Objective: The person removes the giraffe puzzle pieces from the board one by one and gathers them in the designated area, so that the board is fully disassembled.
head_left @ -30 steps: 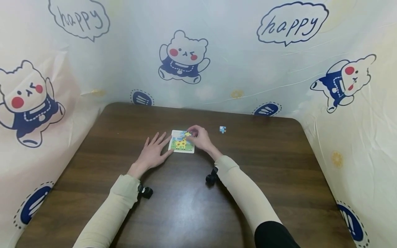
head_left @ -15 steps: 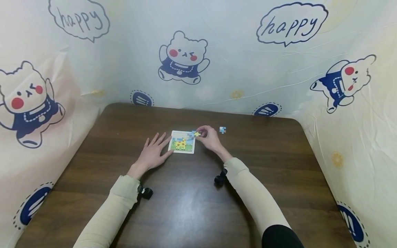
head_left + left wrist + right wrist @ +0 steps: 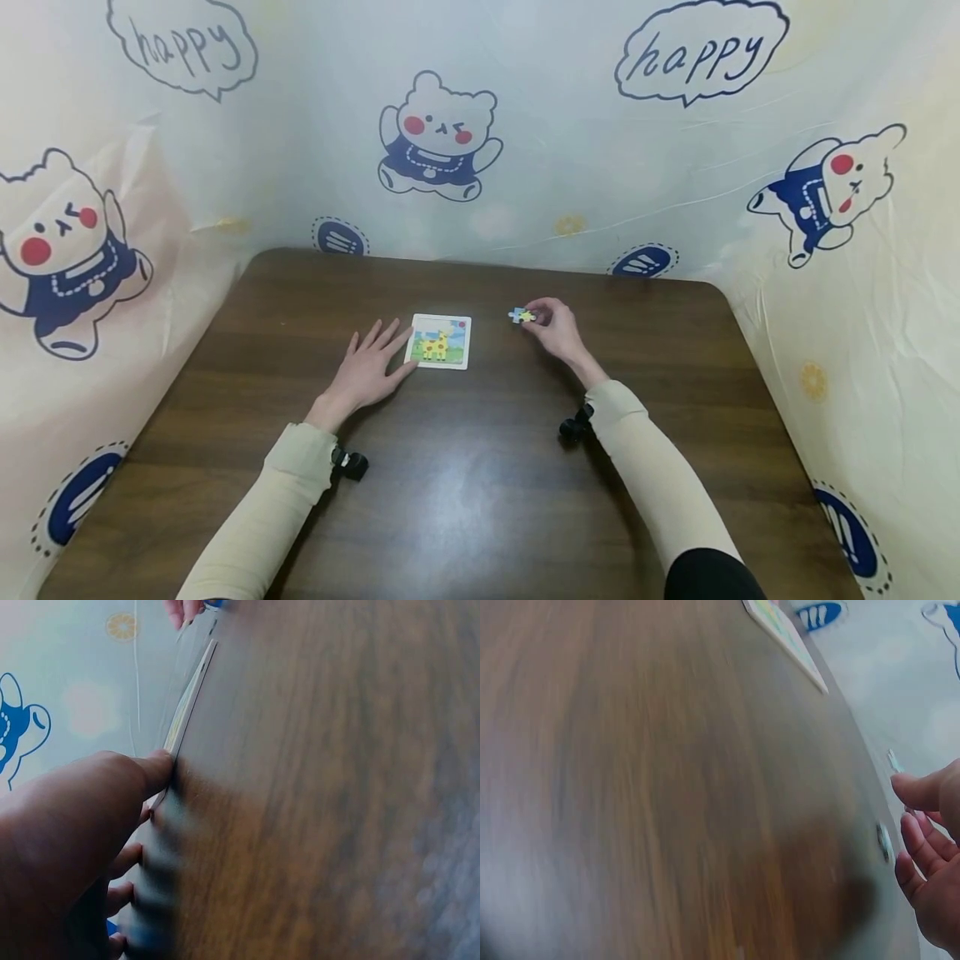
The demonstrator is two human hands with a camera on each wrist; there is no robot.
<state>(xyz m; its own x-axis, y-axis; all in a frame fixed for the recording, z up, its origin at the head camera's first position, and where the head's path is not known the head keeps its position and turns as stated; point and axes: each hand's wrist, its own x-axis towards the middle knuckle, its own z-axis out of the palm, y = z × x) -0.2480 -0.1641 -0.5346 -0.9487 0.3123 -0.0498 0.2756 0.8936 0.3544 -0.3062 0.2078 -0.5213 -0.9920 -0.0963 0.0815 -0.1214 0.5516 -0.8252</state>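
Two hands: left hand (image 3: 365, 375) and right hand (image 3: 558, 329), both over a dark wooden table (image 3: 450, 467).
Left hand: palm down, fingers spread, at the left side of the puzzle board (image 3: 468, 343); its thumb touches the board's edge in the left wrist view.
Right hand: thumb and fingers pinching a blue-and-yellow piece (image 3: 520, 315).
Pinched piece: right of the board, well apart from it; apparently raised off the table.
Second piece (image 3: 885, 841): below the right hand's fingers in the right wrist view; its print cannot be read.
Puzzle board: flat, picture upward, a giraffe within a white rim; the far right corner is too small to read surely.
Step in hand (judged): moving one piece through the space right of the board; whether to set it down or turn it, the frames do not settle.
Good technique: hold the piece lightly by its edge, level and picture upward, and release it only once it lies flat, beside the second piece rather than upon it.
Left-hand role: light steady contact, lest the board slide.
Likely fault: fingertips brushing the second piece out of place.
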